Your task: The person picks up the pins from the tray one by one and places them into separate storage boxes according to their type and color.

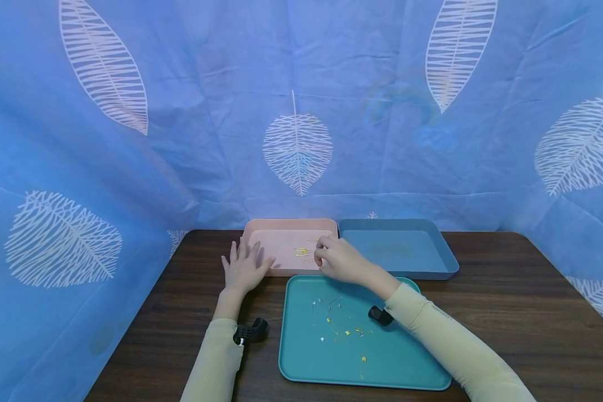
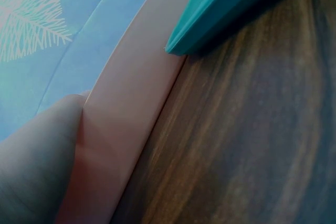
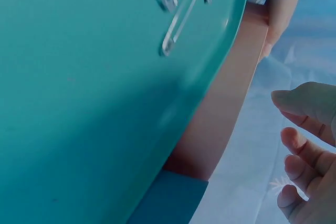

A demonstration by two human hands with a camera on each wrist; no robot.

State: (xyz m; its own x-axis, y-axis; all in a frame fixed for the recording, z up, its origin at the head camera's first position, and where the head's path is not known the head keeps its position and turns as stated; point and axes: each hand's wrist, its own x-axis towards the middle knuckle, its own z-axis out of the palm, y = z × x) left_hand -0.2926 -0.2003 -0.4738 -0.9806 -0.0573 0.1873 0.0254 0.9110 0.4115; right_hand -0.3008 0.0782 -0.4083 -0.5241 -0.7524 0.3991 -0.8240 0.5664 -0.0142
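Observation:
My left hand has its fingers spread over the near left corner of the pink tray. In the left wrist view its thumb rests against the tray's wall. My right hand hovers over the pink tray's right part. Its fingers are loosely bent, and the right wrist view shows nothing held between thumb and fingers. Several gold safety pins lie in the pink tray. On the teal tray are scattered silver safety pins and gold safety pins.
A blue tray stands right of the pink one, side by side. The teal tray lies in front of both, its far edge against them. Beneath is a dark wooden table; a blue leaf-patterned cloth hangs behind.

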